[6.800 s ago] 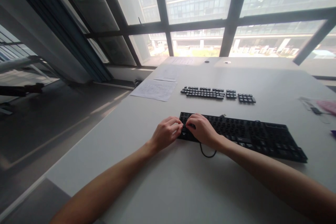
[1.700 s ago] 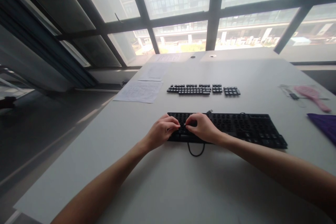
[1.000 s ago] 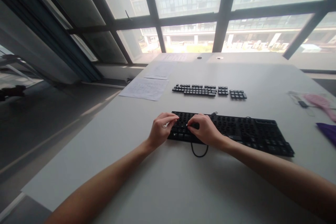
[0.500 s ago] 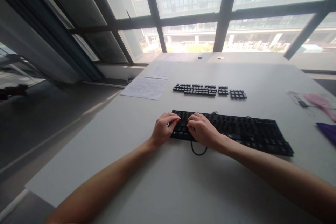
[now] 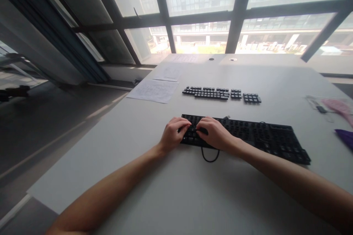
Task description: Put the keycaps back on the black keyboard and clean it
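From my remote seat I judge this about partway along. The black keyboard lies on the white desk, just in front of me. Keycaps seem to sit in place along its near left edge, while its far rows look bare, with round switch posts showing. Beyond it, the loose keycaps stand in ordered blocks, well apart from the keyboard, so much of the set is off the board. My left hand is at the keyboard's left end, thumb and fingertips drawn close together; my right hand curls just beside it over the keys, thumb near forefinger. I cannot tell whether either one pinches a keycap. A cable loops out on the near side.
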Demonstrator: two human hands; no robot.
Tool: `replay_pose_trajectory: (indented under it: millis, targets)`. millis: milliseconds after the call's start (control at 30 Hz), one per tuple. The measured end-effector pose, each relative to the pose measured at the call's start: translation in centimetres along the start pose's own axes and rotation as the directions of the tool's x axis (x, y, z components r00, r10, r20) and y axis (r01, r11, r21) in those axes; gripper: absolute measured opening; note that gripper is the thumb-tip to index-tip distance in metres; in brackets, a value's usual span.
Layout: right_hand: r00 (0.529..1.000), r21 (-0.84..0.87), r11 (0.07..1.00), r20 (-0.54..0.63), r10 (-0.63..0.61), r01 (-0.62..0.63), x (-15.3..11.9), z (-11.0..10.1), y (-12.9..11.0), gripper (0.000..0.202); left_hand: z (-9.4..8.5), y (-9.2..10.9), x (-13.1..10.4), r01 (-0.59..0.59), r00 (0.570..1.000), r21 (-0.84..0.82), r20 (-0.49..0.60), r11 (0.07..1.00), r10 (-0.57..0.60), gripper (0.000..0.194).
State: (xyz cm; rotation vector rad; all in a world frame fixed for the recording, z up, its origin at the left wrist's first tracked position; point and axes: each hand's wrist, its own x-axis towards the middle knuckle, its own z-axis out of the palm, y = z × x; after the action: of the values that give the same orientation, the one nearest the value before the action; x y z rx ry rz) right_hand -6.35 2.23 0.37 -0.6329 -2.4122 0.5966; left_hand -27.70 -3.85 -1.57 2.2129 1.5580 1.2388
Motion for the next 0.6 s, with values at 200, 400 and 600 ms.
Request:
replay_pose_trajectory:
  millis: [200, 400, 600]
  targets:
    - [0.997, 0.132, 0.990, -0.048, 0.060, -0.053, -0.01, 0.35, 0.52, 0.017, -0.07, 0.18, 0.03, -0.009, 1.000, 0.004, 0.001, 1.000, 0.008, 0.014]
    - [0.997, 0.139, 0.990, -0.070, 0.020, -0.010, -0.11, 0.75, 0.64, 0.020, 0.04, 0.18, -0.05, -0.005, 1.000, 0.037, 0.030, 0.999, 0.003, 0.014]
    - [0.996, 0.089, 0.993, -0.064, -0.066, 0.071, -0.29, 0.93, 0.61, 0.022, 0.07, 0.51, -0.03, -0.002, 0.999, 0.037, 0.039, 0.999, 0.000, 0.014]
